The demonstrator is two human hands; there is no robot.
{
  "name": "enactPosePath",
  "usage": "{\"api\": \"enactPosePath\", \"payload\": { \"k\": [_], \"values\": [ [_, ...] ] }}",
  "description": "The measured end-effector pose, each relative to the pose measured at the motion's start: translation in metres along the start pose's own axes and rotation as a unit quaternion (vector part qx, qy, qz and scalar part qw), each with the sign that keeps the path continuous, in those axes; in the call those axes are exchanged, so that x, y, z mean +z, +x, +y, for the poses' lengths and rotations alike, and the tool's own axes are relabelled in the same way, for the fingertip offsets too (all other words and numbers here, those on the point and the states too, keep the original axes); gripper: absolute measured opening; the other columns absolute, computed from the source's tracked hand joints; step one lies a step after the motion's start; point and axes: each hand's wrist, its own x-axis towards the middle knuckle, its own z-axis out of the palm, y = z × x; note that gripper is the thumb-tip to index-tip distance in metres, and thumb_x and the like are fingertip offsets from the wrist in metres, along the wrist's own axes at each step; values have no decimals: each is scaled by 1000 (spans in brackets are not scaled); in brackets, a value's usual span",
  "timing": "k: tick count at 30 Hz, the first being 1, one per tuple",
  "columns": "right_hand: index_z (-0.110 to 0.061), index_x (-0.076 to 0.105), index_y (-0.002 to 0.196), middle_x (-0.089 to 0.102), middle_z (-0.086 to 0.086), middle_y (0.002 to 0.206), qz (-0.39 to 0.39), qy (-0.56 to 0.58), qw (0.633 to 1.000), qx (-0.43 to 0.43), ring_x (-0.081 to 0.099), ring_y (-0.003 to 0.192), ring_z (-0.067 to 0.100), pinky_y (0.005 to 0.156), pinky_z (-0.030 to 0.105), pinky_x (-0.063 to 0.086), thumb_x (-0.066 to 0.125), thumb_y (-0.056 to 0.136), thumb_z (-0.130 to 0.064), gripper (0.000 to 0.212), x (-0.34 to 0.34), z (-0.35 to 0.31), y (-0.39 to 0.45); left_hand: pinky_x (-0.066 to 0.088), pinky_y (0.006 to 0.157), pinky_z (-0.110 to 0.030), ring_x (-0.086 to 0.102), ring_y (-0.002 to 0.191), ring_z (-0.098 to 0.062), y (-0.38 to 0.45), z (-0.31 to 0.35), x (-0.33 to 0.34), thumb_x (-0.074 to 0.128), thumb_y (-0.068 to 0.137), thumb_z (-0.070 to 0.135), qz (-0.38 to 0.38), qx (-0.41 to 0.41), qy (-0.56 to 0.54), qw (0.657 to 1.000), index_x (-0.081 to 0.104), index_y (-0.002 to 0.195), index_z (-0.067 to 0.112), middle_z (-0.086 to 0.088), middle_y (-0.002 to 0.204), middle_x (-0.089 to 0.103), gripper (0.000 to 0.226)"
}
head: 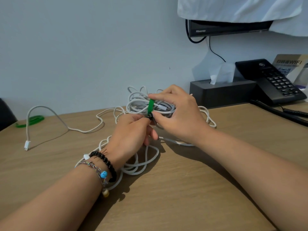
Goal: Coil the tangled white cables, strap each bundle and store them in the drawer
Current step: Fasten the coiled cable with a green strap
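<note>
Both hands meet above the middle of the wooden bench (pixel 183 189), working on a coiled bundle of white cable (pixel 141 104) held just above the surface. A green strap (pixel 151 106) runs round the near side of that bundle. The right hand (pixel 180 117) has its fingers (pixel 160 95) curled over the top of the bundle, the forefinger pressing the strap's upper end and the thumb closing on it from below. The left hand (pixel 131 130) pinches the strap's lower, dark end between thumb and forefinger, with the other fingers curled under the palm.

More loose white cable (pixel 141 164) lies in loops on the bench beneath and beside the left wrist, which wears a black bead bracelet (pixel 106 162) and a woven bracelet (pixel 95 167). Another white cable (pixel 50 114) arches over the left part of the bench and ends in a plug (pixel 27 145) near the left edge. A second green strap (pixel 33 120) lies at the far left.

At the far right stand a dark tissue box (pixel 223 93) and a black telephone (pixel 270 80), with a screen (pixel 225 28) on the wall above.
</note>
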Motion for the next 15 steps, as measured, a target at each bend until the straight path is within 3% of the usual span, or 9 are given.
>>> {"api": "enactPosePath", "payload": {
  "k": [4,9,12,15],
  "values": [
    [-17,66,126,55,0,103,-52,10,998,-16,52,94,3,83,8,43,71,80,-3,48,0,2,-1,31,46,-24,38,40,-11,2,0,-3,46,97,15,10,-49,-63,997,69,92,1,-5,53,60,27],
    [-13,61,132,49,0,110,-107,29,994,-11,51,106,8,92,18,47,66,79,4,56,0,4,-1,26,51,-28,33,40,-11,4,0,-6,40,97,19,-3,-79,-98,992,66,89,4,-5,52,54,31],
    [-14,61,131,45,-1,111,-136,19,990,-12,46,105,4,92,15,46,65,78,5,56,0,3,-1,27,51,-28,33,41,-11,4,-1,-5,34,99,23,-13,-92,-97,991,64,99,3,-5,53,53,36],
    [-18,60,130,42,-2,110,-148,4,989,-11,45,100,3,89,17,47,67,76,3,58,1,0,-1,27,51,-29,32,42,-12,3,-1,-6,32,99,26,-16,-93,-105,990,61,94,6,-5,53,51,36]
  ]
}}
